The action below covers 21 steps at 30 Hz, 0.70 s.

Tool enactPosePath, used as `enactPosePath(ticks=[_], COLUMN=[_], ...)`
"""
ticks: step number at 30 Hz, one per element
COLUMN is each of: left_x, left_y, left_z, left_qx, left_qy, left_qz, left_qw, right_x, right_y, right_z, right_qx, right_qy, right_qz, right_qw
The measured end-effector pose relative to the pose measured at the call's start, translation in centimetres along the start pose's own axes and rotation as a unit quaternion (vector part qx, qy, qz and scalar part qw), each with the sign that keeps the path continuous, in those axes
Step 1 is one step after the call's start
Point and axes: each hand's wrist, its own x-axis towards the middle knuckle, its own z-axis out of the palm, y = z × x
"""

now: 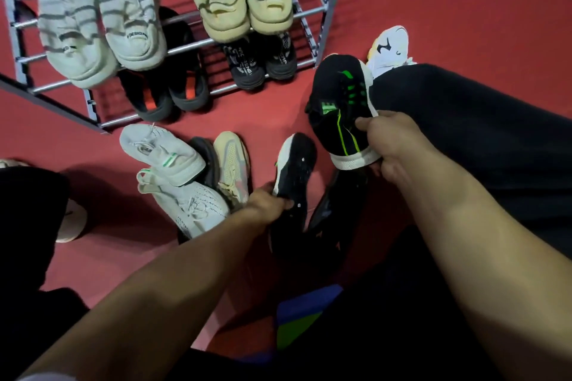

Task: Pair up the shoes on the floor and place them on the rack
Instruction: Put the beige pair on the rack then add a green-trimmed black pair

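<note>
Hands grip black sneakers, toes toward rack.

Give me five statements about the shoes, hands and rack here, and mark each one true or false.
1. The right hand holds a black shoe with green stripes. True.
2. The left hand is empty. False: its grip is closed on a black shoe with a white sole edge.
3. The rack holds no shoes. False: pairs already sit on it, among them the cream pair and the yellow-beige pair.
4. Pale knit sneakers lie on the red floor in front of the rack. True.
5. The black slip-ons sit on the rack's top tier. False: they sit lower, beneath the cream pair.
</note>
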Motion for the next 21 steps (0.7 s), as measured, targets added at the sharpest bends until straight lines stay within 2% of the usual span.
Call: enactPosePath(ticks=[1, 2, 3, 5, 7, 9, 10, 12, 14, 18, 21], left_x=[-0.7, -1.2, -1.9, -3.3, -4.0, -4.4, -4.7, -5.4, -6.4, -9.1, -11.2], left_y=[0.7, 1.2, 1.7, 2.2, 2.1, 1.8, 1.7, 2.1, 3.1, 6.0, 8.4], left_z=[-0.4, -1.0, -1.8, -3.5, -4.8, -5.9, -6.5, -7.9, -9.6, -13.0, -16.3], left_qx=[0.018, 0.080, 0.161, 0.296, 0.347, 0.343, 0.335, 0.291, 0.273, 0.214, 0.234], left_qy=[0.036, 0.093, 0.153, 0.221, 0.240, 0.235, 0.223, 0.178, 0.129, 0.085, 0.079], left_qz=[0.043, 0.096, 0.160, 0.262, 0.303, 0.337, 0.357, 0.376, 0.369, 0.323, 0.316], left_qw=[0.998, 0.988, 0.962, 0.891, 0.854, 0.844, 0.843, 0.862, 0.879, 0.918, 0.916], right_x=[-0.1, -0.1, -0.3, -0.8, -1.0, -1.3, -1.5, -1.8, -2.2, -2.6, -2.5], right_y=[-0.2, -0.4, -0.6, -0.8, -1.0, -1.2, -1.3, -2.0, -2.8, -3.8, -3.8], right_z=[0.2, 0.5, 0.8, 1.5, 2.0, 2.3, 2.3, 2.4, 2.3, 2.6, 3.4], right_qx=[0.009, 0.021, 0.034, 0.044, 0.044, 0.056, 0.064, 0.091, 0.131, 0.196, 0.191], right_qy=[-0.003, -0.003, -0.005, -0.011, -0.012, -0.007, 0.002, 0.020, 0.028, 0.014, -0.001], right_qz=[-0.001, -0.004, -0.006, 0.003, 0.017, 0.032, 0.040, 0.049, 0.056, 0.061, 0.072], right_qw=[1.000, 1.000, 0.999, 0.999, 0.999, 0.998, 0.997, 0.994, 0.989, 0.979, 0.979])
